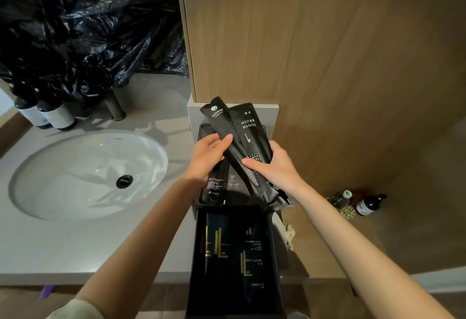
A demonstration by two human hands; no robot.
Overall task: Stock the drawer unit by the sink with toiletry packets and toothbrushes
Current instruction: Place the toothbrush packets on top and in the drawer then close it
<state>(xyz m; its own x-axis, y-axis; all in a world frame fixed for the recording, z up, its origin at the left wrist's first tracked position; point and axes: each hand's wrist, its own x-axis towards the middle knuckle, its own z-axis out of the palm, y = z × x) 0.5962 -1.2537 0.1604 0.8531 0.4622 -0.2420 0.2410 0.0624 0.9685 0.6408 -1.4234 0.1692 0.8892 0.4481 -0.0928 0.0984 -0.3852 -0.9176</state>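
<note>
The right hand [274, 167] was closed around a bunch of long, flat, shiny black toothbrush packets [248, 139], thumb over the front and fingers hidden behind. The left hand [209, 157] pinched the narrower packet of the bunch, its thumb pressed flat on top. I counted at least 2 packets, though there may have been more tucked behind.

The packets were held in the air, just above the top tray of the black drawer unit [233, 301] beside the round white sink [88, 174]. More black packets [216, 187] lay in that tray already. The bottom drawer was pulled out and held dark packets with gold lines [234, 250].

The packets looked light, thin and bendy, and the smooth wrap would likely be slippery. Holding them around the middle seemed best, so the ends would not droop or slide out.
</note>
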